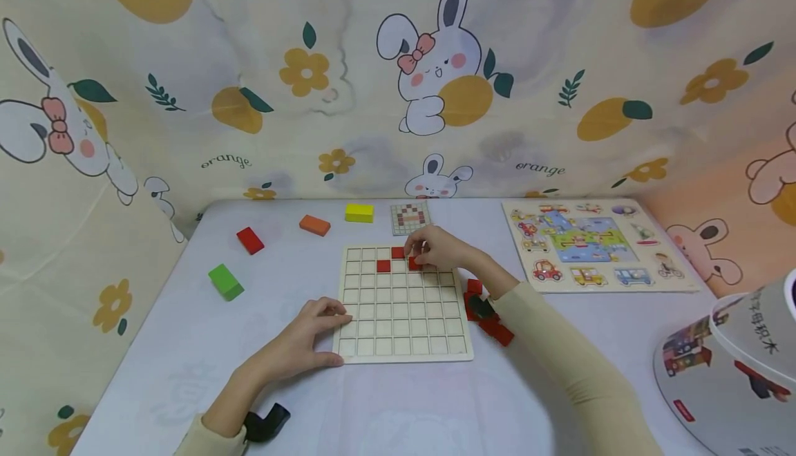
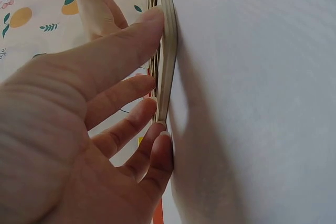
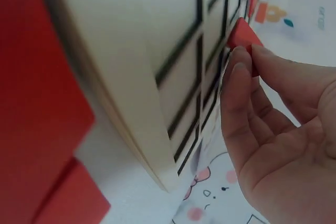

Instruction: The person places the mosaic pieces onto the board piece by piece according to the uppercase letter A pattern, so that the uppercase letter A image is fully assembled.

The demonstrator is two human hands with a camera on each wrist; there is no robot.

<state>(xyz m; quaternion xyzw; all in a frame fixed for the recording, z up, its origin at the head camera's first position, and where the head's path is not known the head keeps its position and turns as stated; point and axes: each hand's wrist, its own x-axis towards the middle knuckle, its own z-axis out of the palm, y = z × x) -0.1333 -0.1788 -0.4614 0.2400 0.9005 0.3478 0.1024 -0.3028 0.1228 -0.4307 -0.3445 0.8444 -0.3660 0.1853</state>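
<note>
A pale wooden grid board [image 1: 404,328] lies in the middle of the table. My left hand [image 1: 311,331] rests against its left edge, and its straight fingers [image 2: 126,51] press on the board's rim [image 2: 167,51]. My right hand [image 1: 435,249] is over the board's top rows and pinches a small red tile [image 1: 414,262] between thumb and fingers, just at the grid cells. The wrist view shows the same red tile [image 3: 242,35] at the fingertips against the board [image 3: 131,51]. Two red tiles [image 1: 390,259] sit in cells nearby.
A pile of loose red tiles [image 1: 486,312] lies right of the board. A pattern card [image 1: 410,217] and yellow [image 1: 359,213], orange [image 1: 314,224], red [image 1: 250,240] and green [image 1: 226,281] blocks lie behind and left. A vehicle puzzle [image 1: 591,242] and a box lid [image 1: 734,366] are at right.
</note>
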